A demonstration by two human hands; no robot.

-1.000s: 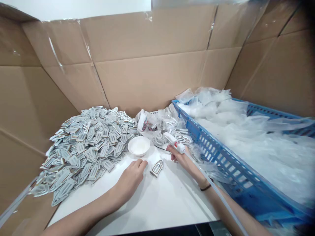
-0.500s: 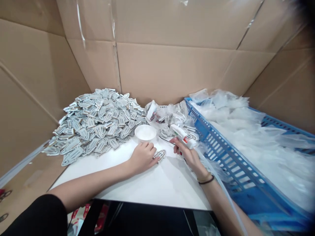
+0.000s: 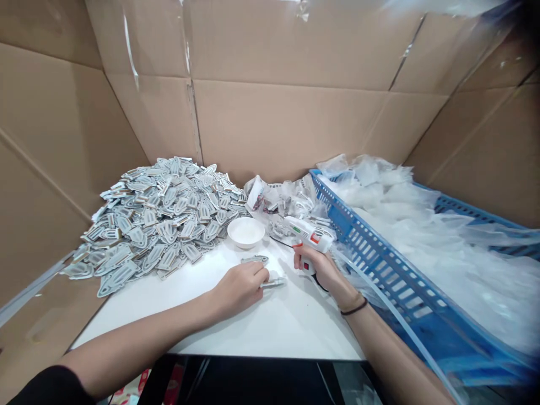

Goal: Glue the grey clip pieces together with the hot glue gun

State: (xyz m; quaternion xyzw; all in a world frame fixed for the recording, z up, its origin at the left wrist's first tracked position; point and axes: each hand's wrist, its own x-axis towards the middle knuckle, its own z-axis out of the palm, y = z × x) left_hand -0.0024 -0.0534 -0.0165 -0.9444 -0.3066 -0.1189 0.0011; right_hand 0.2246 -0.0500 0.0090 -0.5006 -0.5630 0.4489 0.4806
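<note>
My left hand pinches a small flat metal piece by its left end, low over the white table. Another metal piece lies just behind those fingers, in front of a white bowl. My right hand is wrapped round the handle of a white glue gun, whose nozzle points left and away. A long translucent stick trails from the back of the gun over my right forearm.
A large heap of metal pieces covers the back left. Clear plastic bags lie behind the bowl. At the right stands a blue basket full of translucent bags. Cardboard walls rise around the table.
The piece in my left hand has been tilted and is seen more edge-on. A second piece now shows behind the fingers. The view has shifted slightly, and the glue gun's handle shows more.
</note>
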